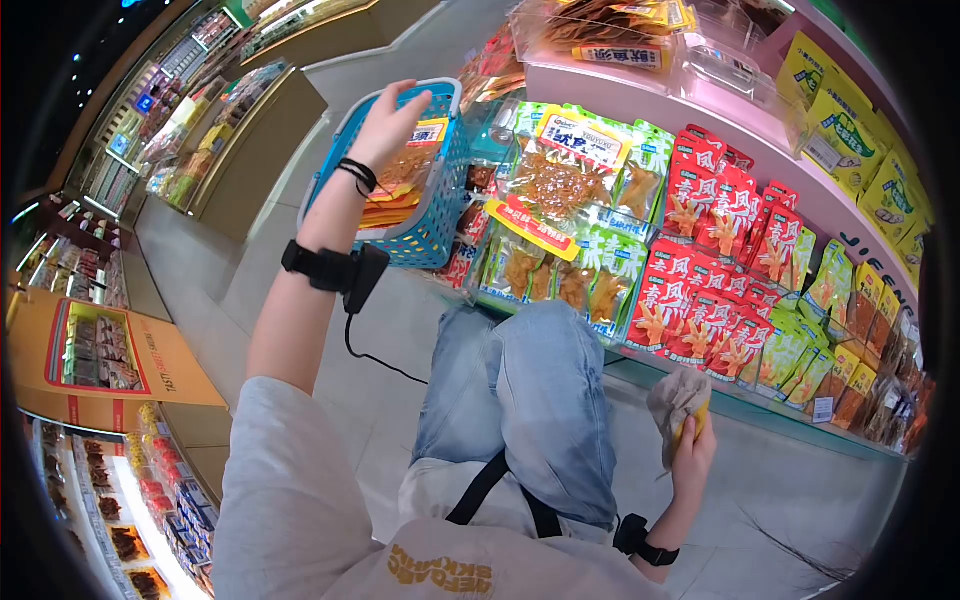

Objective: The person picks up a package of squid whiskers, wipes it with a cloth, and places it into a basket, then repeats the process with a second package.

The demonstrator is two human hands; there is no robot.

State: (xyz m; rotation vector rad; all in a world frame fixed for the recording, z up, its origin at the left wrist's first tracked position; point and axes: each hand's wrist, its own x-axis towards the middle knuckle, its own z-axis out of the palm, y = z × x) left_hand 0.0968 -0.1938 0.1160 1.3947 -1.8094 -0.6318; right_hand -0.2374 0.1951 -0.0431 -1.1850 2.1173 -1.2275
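Note:
My left hand (390, 122) is over the blue plastic basket (425, 225), fingers stretched out near its far rim and nothing visible in them. Inside the basket lie flat snack packets (412, 165) with yellow and red labels, partly hidden by my forearm. My right hand (693, 462) is closed around a crumpled greyish cloth (676, 402) with a yellow patch, low beside the shelf edge. A large clear snack packet (560, 185) with a yellow and red label lies on top of the smaller green packets (610, 285), right of the basket.
Red snack packets (700, 300) fill the tiered display in front of me. A glass shelf edge (780, 405) runs along its front. Above stands a pink ledge (610, 95) with clear bins. A cable (385, 367) hangs from my left wrist strap. More shop shelves (240, 140) stand left.

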